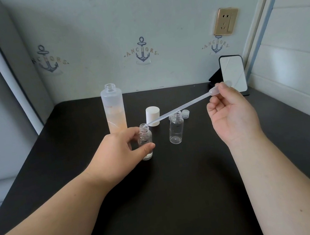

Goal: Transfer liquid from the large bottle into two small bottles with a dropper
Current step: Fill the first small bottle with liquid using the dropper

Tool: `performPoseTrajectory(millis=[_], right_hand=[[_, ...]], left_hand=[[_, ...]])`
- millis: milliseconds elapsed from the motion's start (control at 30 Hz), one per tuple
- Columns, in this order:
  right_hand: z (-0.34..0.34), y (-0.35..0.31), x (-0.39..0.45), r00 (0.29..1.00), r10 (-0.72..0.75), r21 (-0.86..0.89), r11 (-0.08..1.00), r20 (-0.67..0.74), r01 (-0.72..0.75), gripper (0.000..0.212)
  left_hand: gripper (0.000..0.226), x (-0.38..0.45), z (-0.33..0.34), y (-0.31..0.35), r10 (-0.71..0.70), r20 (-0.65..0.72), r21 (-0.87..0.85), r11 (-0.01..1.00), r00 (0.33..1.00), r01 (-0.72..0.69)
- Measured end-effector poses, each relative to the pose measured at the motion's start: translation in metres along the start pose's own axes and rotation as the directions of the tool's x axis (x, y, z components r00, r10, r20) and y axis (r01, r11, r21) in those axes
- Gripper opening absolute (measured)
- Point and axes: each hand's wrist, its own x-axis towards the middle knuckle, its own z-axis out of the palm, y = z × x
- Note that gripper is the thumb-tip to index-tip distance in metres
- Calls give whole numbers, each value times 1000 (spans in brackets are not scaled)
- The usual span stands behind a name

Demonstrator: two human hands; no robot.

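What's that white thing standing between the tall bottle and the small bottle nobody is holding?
In the head view, a white cap stands on the table between the large bottle and the free small bottle; the dropper crosses in front of it.

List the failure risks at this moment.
1. The dropper lies steeply slanted, its tip just at the mouth of the held small bottle; drops may miss the narrow opening.
2. Its stem passes right above the second small bottle, which could be knocked.
3. The large bottle stands uncapped near the left hand.
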Motion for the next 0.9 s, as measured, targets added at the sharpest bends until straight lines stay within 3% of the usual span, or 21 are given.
performPoseTrajectory(millis=[433,900], right_hand=[[2,-1,-1,999,-11,-34,999,42,13,32],[2,-2,0,1000,-5,-9,1000,13,5,28]], left_hand=[[23,0,-1,0,0,4,-10,1000,1000,0],[27,0,-1,0,11,5,-8,1000,1000,-11]])
